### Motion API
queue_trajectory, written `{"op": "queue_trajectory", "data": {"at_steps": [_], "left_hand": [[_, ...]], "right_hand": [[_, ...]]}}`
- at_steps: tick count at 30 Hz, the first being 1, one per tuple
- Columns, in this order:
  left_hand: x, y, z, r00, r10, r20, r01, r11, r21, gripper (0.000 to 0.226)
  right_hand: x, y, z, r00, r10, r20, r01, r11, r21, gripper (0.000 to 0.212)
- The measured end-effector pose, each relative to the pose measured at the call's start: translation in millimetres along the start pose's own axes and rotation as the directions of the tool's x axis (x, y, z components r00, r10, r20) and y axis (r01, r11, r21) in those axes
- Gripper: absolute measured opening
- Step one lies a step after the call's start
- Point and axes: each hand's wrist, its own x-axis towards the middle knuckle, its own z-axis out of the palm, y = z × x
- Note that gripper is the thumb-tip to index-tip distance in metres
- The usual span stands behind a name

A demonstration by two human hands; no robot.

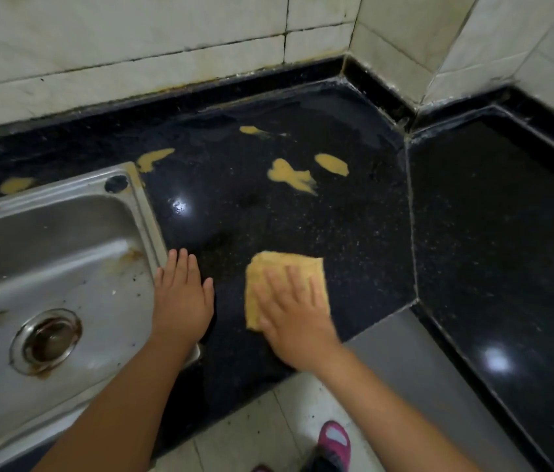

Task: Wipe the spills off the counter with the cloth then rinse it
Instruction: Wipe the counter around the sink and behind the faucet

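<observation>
Yellow folded cloth (285,284) lies flat on the speckled black granite tabletop (353,233), pressed under our right hand (297,323), fingers spread straight; our left hand (182,298), equally flat, braces at the steel sink's rim (148,212). Mustard-yellow spills (290,175) wait well apart at twelve o'clock, more at ten behind the sink. We judge a hasty sweep could smear paste into the grimy wall seam or drag it over the sink edge. Nothing blocks the path.

Yellow cloth (284,274) folded, flat on black counter (353,240); yellow-tan spills (290,175) near back wall.
</observation>
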Motion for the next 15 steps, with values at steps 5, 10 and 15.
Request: {"op": "queue_trajectory", "data": {"at_steps": [5, 10, 15], "left_hand": [[0, -1, -1, 1.0, 0.006, 0.022, -0.006, 1.0, -0.007, 0.053], [-1, -1, -1, 1.0, 0.008, 0.011, -0.008, 1.0, 0.002, 0.053], [-3, 2, -6, 0.998, -0.014, 0.057, 0.01, 0.998, 0.064, 0.054]], "right_hand": [[-53, -39, 26, 0.961, -0.273, -0.051, 0.272, 0.962, -0.026, 0.052], [-73, -22, 28, 0.981, -0.191, 0.01, 0.191, 0.981, 0.034, 0.044], [-53, 65, 4, 0.965, 0.26, 0.046, -0.26, 0.966, 0.004, 0.063]]}}
